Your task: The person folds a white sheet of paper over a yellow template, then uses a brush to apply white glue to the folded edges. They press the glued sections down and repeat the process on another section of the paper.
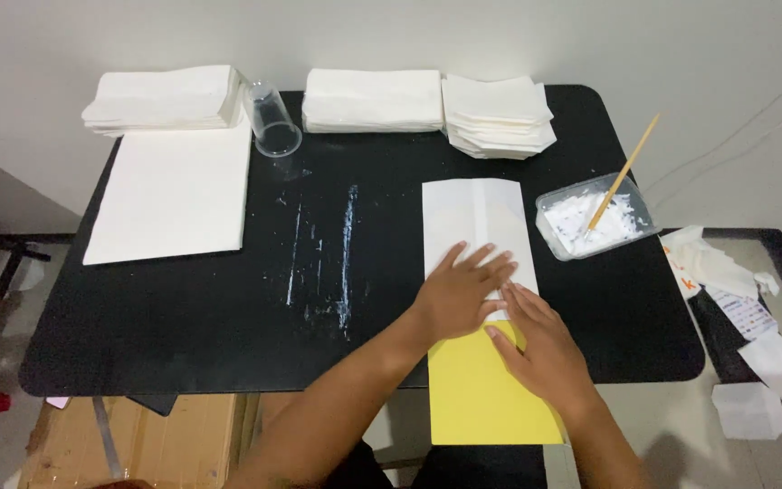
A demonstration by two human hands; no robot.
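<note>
A folded white paper piece lies on the black table, with a yellow sheet sticking out from its near end over the table's front edge. My left hand lies flat, fingers spread, on the white paper's near part. My right hand presses flat beside it, where white paper meets yellow sheet. Neither hand grips anything.
Stacks of white paper line the far edge, with a tipped clear plastic cup between them. A large white sheet pile lies left. A clear tub of white paste holds a wooden stick. Paper scraps lie right.
</note>
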